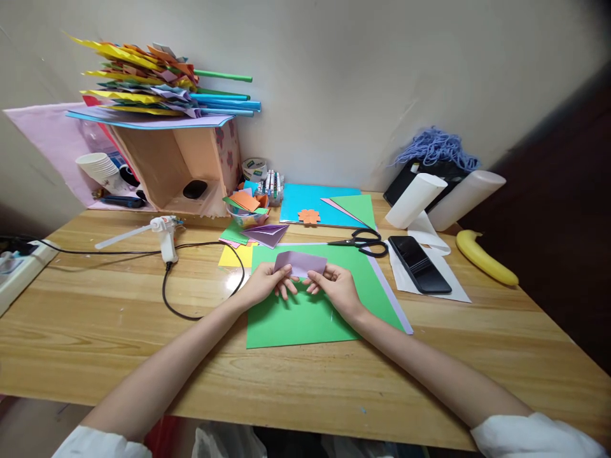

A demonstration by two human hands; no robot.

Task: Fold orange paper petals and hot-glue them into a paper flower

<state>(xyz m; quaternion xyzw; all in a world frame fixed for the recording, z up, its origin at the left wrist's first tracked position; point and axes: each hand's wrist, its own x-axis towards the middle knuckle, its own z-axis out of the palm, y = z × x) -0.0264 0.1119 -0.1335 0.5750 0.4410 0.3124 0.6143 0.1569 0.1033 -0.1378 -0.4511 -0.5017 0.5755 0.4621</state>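
L hand (267, 283) & R hand (337, 286) both pinch a folded lilac paper (301, 262), one at each end, fingers narrow and closed on its lower edge. The paper is held just above the far part of a green sheet (305, 321), which lies near the middle of the tabletop (95, 318), closer to its near edge. Paper's long axis runs L-R, approx. parallel to the near edge, R end a touch lower. Its broad face tips up toward the camera.

Black scissors (365, 242) lie just beyond the sheet's far R corner, handles to the R. A phone (419, 264) rests on white paper R of them, and a banana (484, 257) sits near the R edge. A glue gun (165, 232) stands toward the far L, with its cord looping to the sheet's L side.
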